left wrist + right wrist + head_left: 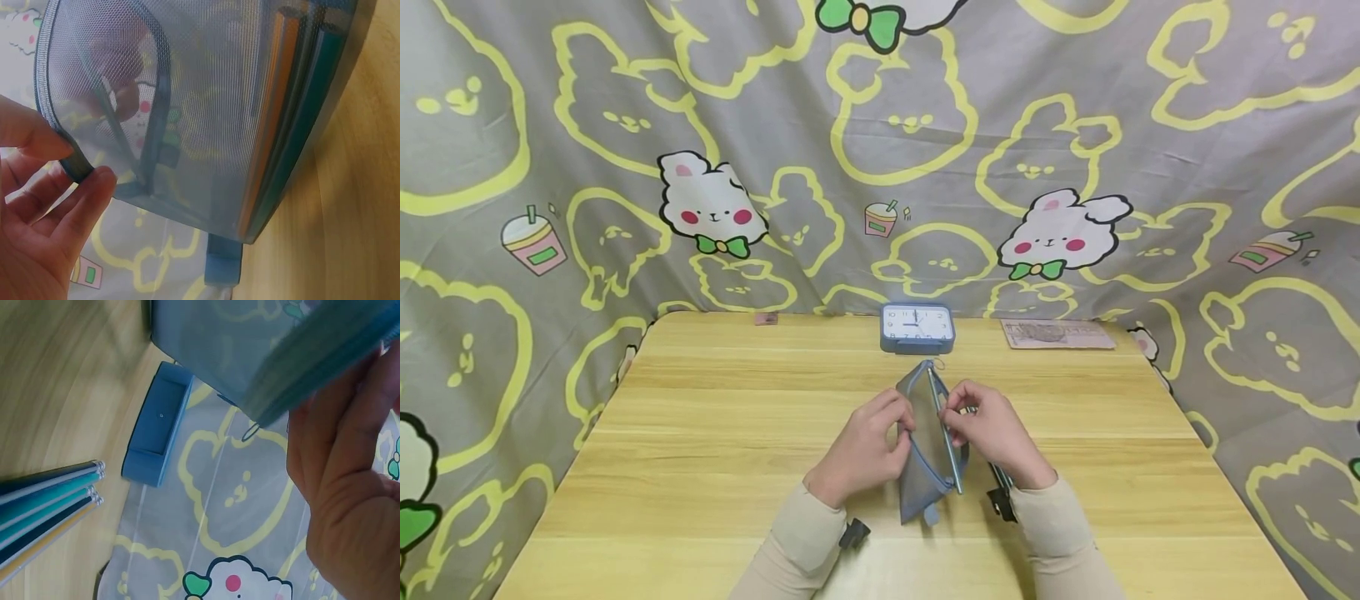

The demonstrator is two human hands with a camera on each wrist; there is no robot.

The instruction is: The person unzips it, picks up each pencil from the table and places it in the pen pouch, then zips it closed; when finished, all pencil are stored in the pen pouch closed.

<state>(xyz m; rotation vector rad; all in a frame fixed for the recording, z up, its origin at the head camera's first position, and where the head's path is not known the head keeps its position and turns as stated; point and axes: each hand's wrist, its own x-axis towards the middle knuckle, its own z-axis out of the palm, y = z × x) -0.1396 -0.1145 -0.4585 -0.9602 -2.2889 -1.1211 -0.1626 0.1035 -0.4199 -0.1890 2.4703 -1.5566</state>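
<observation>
The head view is bright, the right wrist's dimmer, with the near pouch edge [315, 359] blurred.

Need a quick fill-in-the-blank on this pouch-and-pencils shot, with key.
1. The left grip pinches the edge of a mesh pouch holding a teal pencil and an ____ pencil.
2. More pencils lie on the wooden table, ____ (inside/outside) the pouch.
3. The case of the clock is coloured ____.
4. In the head view, the larger flat paper appears to the ____ (left/right) of the clock.

Missing words: orange; outside; blue; right.
</observation>
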